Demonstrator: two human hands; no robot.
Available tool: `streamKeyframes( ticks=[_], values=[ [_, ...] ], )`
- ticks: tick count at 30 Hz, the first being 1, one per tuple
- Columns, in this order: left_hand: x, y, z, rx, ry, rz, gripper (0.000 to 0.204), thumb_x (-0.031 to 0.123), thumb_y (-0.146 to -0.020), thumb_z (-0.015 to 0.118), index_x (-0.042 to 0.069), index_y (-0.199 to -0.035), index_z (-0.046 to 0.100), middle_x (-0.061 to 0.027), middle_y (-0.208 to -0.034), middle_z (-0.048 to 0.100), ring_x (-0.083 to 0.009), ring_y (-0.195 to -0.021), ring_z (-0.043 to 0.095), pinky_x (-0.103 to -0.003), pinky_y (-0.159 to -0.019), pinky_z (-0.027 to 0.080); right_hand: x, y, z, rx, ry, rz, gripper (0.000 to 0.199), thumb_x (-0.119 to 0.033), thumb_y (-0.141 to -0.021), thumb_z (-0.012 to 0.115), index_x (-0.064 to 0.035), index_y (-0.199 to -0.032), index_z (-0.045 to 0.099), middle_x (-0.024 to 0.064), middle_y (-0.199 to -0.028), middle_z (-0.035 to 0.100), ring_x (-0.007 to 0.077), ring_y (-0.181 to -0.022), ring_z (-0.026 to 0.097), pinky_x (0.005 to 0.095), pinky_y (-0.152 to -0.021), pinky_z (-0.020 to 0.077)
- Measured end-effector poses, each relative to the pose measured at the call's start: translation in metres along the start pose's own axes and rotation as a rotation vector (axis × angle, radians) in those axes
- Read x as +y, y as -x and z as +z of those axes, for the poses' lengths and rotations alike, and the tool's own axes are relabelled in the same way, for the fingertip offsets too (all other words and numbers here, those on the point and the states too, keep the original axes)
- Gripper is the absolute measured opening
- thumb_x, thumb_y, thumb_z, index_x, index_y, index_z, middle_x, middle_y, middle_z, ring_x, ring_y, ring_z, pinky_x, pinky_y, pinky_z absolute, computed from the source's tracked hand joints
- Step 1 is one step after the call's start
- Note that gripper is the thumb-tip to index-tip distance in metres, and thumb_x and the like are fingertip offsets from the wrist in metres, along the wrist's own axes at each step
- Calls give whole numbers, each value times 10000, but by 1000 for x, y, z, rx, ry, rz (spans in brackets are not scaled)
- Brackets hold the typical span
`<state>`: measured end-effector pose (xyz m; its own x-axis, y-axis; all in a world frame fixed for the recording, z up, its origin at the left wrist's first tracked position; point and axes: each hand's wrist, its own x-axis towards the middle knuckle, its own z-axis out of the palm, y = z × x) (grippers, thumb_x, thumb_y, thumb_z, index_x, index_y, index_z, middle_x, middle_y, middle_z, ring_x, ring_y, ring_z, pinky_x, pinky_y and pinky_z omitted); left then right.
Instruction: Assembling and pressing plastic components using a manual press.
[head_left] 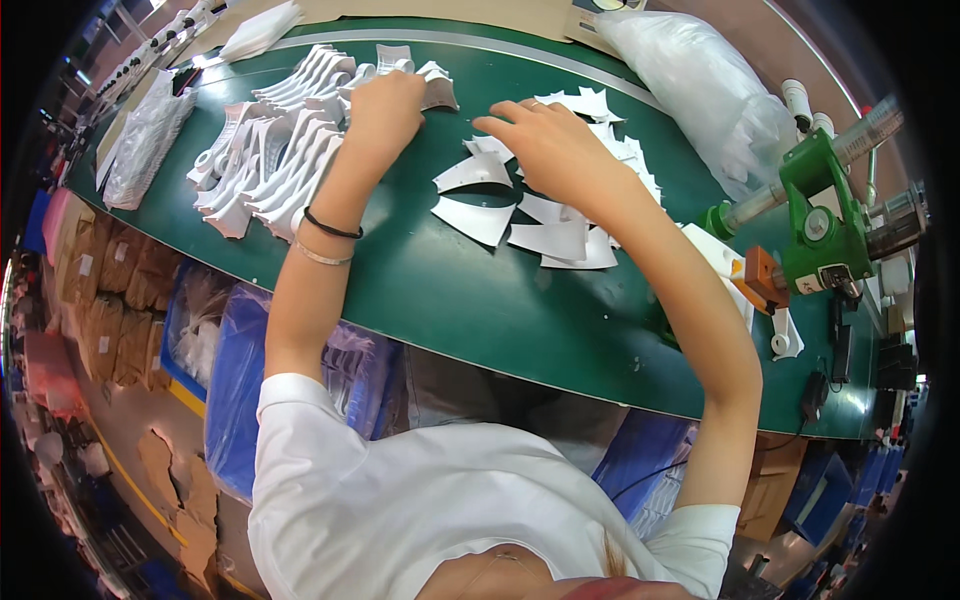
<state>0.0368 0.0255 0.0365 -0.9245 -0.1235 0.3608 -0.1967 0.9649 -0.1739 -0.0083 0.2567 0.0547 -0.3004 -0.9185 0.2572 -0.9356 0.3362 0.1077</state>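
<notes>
My left hand (388,112) is curled closed at the far right end of a nested row of white moulded plastic parts (300,75). Its fingertips are hidden, so what they grip cannot be made out. A single white curved part (438,90) stands just right of that hand. More such parts, with ring-shaped ends, stand in a second row (265,170) nearer me. My right hand (555,150) is open, fingers apart, over a loose heap of white curved plates (475,218). Some plates are hidden under the hand and forearm.
A green bench press (825,215) with an orange block (765,275) stands at the right. Behind the heap lies a large clear plastic bag (700,90). Bubble wrap (150,145) is at the left end of the green table (430,300). Blue-lined bins (235,380) stand below.
</notes>
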Motion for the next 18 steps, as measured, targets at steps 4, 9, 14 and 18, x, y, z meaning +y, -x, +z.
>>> streamKeyframes(
  ticks=[4, 9, 14, 18],
  values=[
    [1, 2, 7, 51, 41, -61, 395, 228, -702, 821, 68, -1018, 645, -149, -910, 692, -332, -853, 699, -458, -681, 558, -1, -22, 12, -282, -235, 27, 714, 167, -734, 547, -227, -1329, 558, 80, -1259, 584, 305, -1113, 585, 394, -924, 503],
    [-13, 1, 19, 179, -29, -89, 294, 188, -699, 808, 68, -934, 679, -124, -890, 695, -319, -865, 697, -448, -691, 558, 1, -23, 10, -234, -157, 1, 658, 149, -738, 575, -207, -1291, 563, 88, -1155, 580, 299, -1056, 599, 394, -883, 514],
    [-12, -2, 22, 131, -41, -71, 174, 170, -728, 764, 72, -857, 699, -115, -899, 693, -309, -881, 688, -436, -695, 555, -1, -12, 12, -79, -139, 41, 551, 98, -745, 637, -184, -1216, 587, 87, -1086, 575, 279, -989, 617, 387, -793, 536],
    [-10, -5, 23, 187, 9, 5, 119, 164, -767, 722, 88, -857, 712, -97, -881, 694, -303, -859, 679, -432, -692, 549, 0, -2, 13, -12, -91, 19, 496, 67, -769, 623, -194, -1190, 606, 95, -1028, 582, 275, -941, 635, 379, -754, 549]
  ],
)
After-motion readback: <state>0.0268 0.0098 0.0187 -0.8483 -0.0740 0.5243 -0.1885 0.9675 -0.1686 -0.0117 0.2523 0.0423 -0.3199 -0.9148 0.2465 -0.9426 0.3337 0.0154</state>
